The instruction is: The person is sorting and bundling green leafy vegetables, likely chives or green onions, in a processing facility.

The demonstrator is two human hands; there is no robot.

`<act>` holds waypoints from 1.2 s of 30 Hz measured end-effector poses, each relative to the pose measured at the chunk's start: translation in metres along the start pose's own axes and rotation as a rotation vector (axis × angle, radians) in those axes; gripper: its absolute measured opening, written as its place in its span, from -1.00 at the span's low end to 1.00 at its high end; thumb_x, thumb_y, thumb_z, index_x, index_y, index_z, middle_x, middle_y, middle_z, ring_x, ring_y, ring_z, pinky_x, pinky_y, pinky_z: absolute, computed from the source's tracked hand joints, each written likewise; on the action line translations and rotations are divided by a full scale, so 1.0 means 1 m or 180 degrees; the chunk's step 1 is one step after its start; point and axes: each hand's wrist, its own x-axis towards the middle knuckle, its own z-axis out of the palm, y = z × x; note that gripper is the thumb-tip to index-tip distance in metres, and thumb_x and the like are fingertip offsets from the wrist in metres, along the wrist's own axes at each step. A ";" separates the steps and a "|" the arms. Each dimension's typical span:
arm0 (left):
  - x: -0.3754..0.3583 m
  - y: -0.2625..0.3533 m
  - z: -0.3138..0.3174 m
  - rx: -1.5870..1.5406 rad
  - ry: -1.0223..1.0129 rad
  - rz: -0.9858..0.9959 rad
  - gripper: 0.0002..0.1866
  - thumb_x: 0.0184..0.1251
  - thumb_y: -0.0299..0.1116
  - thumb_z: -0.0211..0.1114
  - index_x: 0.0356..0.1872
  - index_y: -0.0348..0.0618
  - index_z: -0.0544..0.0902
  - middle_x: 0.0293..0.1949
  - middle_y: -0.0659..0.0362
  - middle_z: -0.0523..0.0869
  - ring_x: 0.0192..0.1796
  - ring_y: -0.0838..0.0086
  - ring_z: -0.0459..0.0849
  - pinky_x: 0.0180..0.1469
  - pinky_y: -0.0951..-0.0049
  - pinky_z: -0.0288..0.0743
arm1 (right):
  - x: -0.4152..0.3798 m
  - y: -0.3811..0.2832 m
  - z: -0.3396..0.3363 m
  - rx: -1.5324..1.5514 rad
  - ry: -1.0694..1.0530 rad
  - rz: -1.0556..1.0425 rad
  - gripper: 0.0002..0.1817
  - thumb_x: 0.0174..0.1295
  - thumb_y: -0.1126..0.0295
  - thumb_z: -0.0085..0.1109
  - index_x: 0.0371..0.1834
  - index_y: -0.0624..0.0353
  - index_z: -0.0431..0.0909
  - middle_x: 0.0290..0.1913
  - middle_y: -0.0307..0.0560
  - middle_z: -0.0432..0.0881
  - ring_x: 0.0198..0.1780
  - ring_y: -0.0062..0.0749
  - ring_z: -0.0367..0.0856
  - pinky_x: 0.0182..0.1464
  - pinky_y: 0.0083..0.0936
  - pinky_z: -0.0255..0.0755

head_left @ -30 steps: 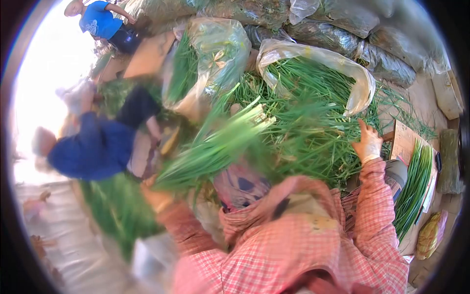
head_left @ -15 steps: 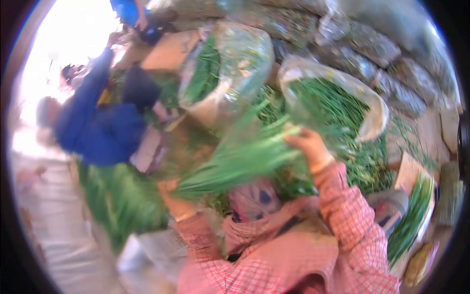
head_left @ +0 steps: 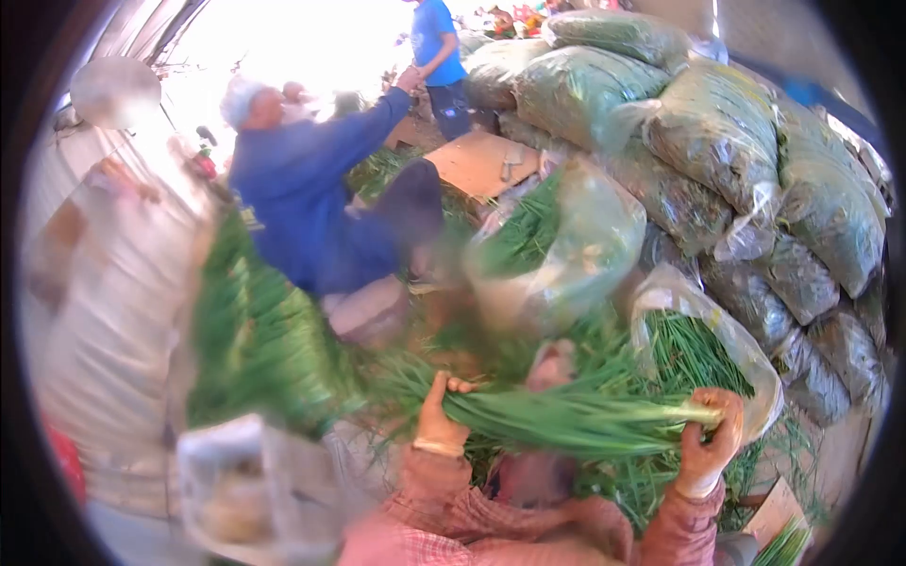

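Observation:
A long bunch of chives [head_left: 576,415] stretches level across my lap, pale cut ends to the right and loose green leaves to the left. My right hand [head_left: 713,441] is closed around the pale ends. Toward the leafy end, my left hand [head_left: 442,415] grips the leaves, thumb up. Just behind the right hand, an open clear plastic bag [head_left: 766,396] holds more chives. Loose greens [head_left: 623,491] lie below the bunch, around my legs.
A co-worker in blue [head_left: 311,203] sits ahead to the left, beside a long pile of chives [head_left: 264,330]. Another plastic bag [head_left: 599,250] stands ahead near cardboard [head_left: 481,165]. Stuffed sacks [head_left: 717,132] are stacked at right. A white crate [head_left: 222,434] sits at lower left.
My view has tilted up and turned left, showing more of the sacks and the co-worker. The bunch has gone from slanted to nearly level, still between both hands.

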 end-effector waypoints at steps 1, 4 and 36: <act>0.001 -0.004 0.004 0.0192 0.0036 0.0022 -0.78 0.29 -0.27 0.14 -0.52 -0.08 0.43 -0.52 0.24 0.48 -0.36 0.40 0.46 -0.04 0.32 0.38 | -0.009 0.015 0.001 -0.0067 0.0061 0.0335 -0.73 -0.27 0.71 0.03 -0.41 0.26 0.48 -0.41 0.00 0.54 -0.29 -0.14 0.52 -0.22 -0.32 0.41; 0.010 -0.015 -0.037 0.1339 0.0155 -0.0009 -0.77 0.31 -0.23 0.10 -0.51 -0.09 0.44 -0.50 0.24 0.50 -0.35 0.42 0.47 -0.05 0.35 0.38 | -0.025 0.040 0.010 -0.0117 -0.0282 0.1186 -0.79 -0.17 0.57 0.09 -0.37 0.24 0.49 -0.43 0.00 0.56 -0.47 -0.26 0.50 -0.35 -0.48 0.40; -0.005 0.015 -0.146 0.1957 0.0578 -0.0632 -0.85 0.28 -0.29 0.00 -0.19 -0.04 0.43 -0.10 0.20 0.63 0.00 0.34 0.53 0.13 0.31 0.24 | -0.150 -0.002 0.115 0.2976 -0.1946 0.4411 -0.73 0.02 0.23 0.23 -0.32 0.20 0.58 -0.58 -0.25 0.52 -0.67 -0.55 0.39 -0.63 -0.62 0.25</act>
